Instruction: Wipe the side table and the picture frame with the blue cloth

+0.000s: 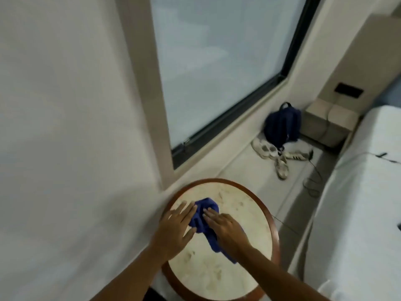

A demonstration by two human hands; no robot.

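Observation:
A round side table (pixel 258 233) with a pale marble top and a brown wooden rim stands against the white wall. The crumpled blue cloth (pixel 202 216) lies on its top, left of centre. My left hand (pixel 175 229) lies flat with fingers spread on the cloth's left edge and on the tabletop. My right hand (pixel 225 230) presses flat on the cloth's right part, and a strip of cloth trails out under its wrist. No picture frame is in view.
A large window (pixel 217 72) rises behind the table. Along the floor to the right lie a dark blue backpack (pixel 282 124), several white shoes (pixel 275 157) and a black cable (pixel 312 181). A white bed (pixel 364 192) fills the right side.

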